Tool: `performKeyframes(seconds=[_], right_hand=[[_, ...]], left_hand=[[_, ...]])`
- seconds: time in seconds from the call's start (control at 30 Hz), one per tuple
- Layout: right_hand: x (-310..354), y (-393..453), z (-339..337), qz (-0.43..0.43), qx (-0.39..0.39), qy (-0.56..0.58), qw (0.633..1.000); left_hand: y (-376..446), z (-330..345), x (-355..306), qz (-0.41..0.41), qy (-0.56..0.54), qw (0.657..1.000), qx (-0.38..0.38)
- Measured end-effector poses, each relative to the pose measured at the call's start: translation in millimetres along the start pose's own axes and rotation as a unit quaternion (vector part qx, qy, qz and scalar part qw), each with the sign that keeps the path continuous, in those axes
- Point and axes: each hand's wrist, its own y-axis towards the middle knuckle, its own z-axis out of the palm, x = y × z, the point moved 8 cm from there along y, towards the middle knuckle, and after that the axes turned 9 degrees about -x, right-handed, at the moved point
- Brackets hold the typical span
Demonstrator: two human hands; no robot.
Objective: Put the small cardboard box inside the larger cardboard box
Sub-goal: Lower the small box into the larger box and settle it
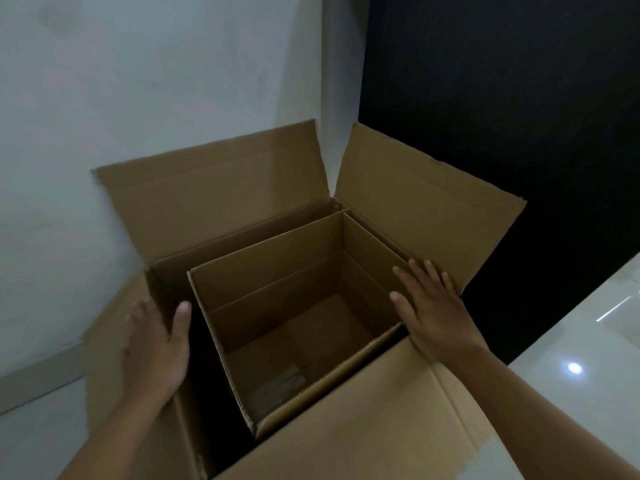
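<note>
Two bare arms come up from the bottom of the picture. There are no sleeves on them, all the way from the fingers back to the edge of the view. The left hand has no glove, and its short, pale thumbnail shows at the tip of the thumb. The right hand is bare too, with nothing on its fingers or at the wrist behind them.
</note>
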Motion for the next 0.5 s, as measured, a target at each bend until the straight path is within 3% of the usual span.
performKeyframes(seconds=[0.2, 0.5], right_hand=[[33.9, -28.3, 4.4, -0.012, 0.008, 0.013, 1.0], [76.7, -70.5, 18.7, -0.032, -0.021, 0.018, 0.999]], left_hand=[[-61.6, -6.6, -13.6, -0.043, 0.115, 0.992, 0.026], [-116.3, -4.1, -11.1, -0.065, 0.124, 0.989, 0.05]])
